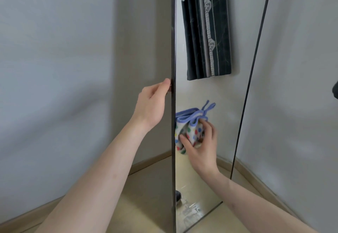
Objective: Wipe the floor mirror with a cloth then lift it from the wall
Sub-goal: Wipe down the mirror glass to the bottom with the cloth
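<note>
We look down from a head-worn camera at a tall floor mirror (pixel 210 90) standing in the corner of a room, its foot on a pale yellowish floor (pixel 146 205) and its thin dark frame running up out of the top of the view. Grey walls (pixel 54 49) lie on both sides, with a light skirting board (pixel 150 161) along their base.

Our left hand (pixel 151 104) reaches up to the mirror's near left edge. Its thumb lies on the front of the frame and its fingers curl round behind the edge, out of sight, so it grips the frame about halfway up the view.

Our right hand (pixel 201 148) is lower and to the right, against the glass. Its fingers and thumb are curled round a bunched cloth (pixel 190 128), white with coloured dots and a lilac-blue border, and hold it pressed to the mirror surface just beside the left edge. Two lilac loops stick up from the cloth; one appears to be a reflection.

In the glass we see a dark striped curtain (pixel 206 31) reflected at the top. Near the bottom of the glass there are whitish smears (pixel 190 212) and the dark toe of a shoe (pixel 178 196) reflected.
</note>
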`<state>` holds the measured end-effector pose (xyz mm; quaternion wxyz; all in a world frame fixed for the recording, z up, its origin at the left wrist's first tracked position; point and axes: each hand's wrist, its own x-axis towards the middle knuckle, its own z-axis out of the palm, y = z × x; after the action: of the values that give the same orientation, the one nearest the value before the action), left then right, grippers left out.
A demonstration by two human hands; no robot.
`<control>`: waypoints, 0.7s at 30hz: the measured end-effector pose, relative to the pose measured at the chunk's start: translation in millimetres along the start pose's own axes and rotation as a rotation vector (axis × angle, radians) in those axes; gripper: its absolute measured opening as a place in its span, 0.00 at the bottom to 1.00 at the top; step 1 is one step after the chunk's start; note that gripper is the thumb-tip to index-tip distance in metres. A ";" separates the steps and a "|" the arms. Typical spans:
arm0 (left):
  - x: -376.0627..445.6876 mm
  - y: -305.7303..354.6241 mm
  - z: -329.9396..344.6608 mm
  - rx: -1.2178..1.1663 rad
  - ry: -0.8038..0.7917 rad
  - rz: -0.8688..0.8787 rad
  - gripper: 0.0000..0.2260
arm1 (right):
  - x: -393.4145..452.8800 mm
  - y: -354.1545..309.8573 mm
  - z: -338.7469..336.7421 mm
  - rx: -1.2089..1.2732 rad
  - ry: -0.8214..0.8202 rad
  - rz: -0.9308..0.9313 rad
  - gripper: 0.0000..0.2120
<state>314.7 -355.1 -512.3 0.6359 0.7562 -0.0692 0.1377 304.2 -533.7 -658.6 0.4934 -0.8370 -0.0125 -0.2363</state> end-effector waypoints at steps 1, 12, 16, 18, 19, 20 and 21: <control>-2.0 2.0 -1.9 0.002 -0.025 -0.001 0.24 | -0.6 -7.8 3.4 -0.008 0.003 -0.037 0.37; -3.7 -2.1 -9.5 -0.047 -0.060 -0.014 0.13 | -3.5 -20.8 23.3 -0.186 0.028 -0.212 0.40; -5.2 -1.9 -10.6 -0.054 -0.064 -0.003 0.14 | -32.2 11.1 24.7 -0.324 -0.103 -0.169 0.41; -6.7 -0.8 -10.4 -0.054 -0.062 -0.002 0.14 | -38.1 18.6 23.6 -0.350 -0.130 -0.186 0.41; -6.8 -0.5 -10.2 -0.053 -0.059 -0.001 0.14 | -37.7 18.3 22.9 -0.345 -0.129 -0.191 0.41; -6.6 -0.2 -9.6 -0.056 -0.057 0.001 0.13 | -35.6 16.0 22.4 -0.331 -0.117 -0.191 0.40; -6.3 -0.5 -9.4 -0.059 -0.054 0.001 0.13 | -32.5 11.7 22.5 -0.313 -0.096 -0.189 0.39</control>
<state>307.7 -346.3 -513.2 0.6557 0.7406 -0.0907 0.1157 287.0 -514.1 -690.5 0.3316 -0.9089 -0.0778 -0.2404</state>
